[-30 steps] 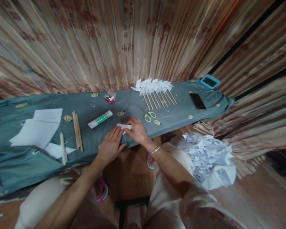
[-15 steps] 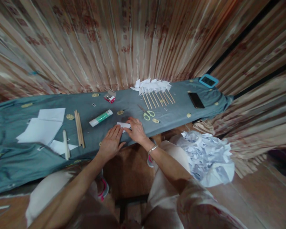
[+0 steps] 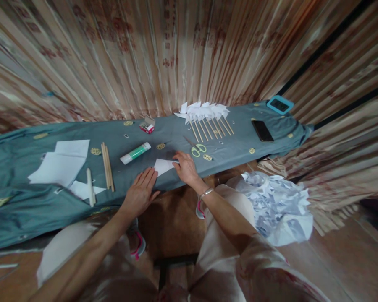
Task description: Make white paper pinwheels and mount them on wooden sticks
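A white piece of paper (image 3: 163, 167) lies near the front edge of the cloth-covered table, between my two hands. My left hand (image 3: 140, 193) rests flat with its fingers stretched out, their tips at the paper's left edge. At the paper's right corner, the thumb and fingers of my right hand (image 3: 186, 168) close on it. A pair of scissors (image 3: 198, 149) with green handles is just beyond my right hand. Above the left hand lies a green and white glue stick (image 3: 135, 153).
Several white paper pinwheels (image 3: 206, 112) on sticks lie at the back. Left are white sheets (image 3: 59, 165), loose wooden sticks (image 3: 107, 167) and a white pen-like object (image 3: 90, 188). A small open box (image 3: 147, 126), phone (image 3: 262, 131), blue-framed clock (image 3: 280, 105) and paper-filled bag (image 3: 279, 205) are also around.
The paper, narrow and mostly covered by my fingers before, now shows a larger, wider face. My hands have moved apart, the left one down and leftward, the right one slightly rightward.
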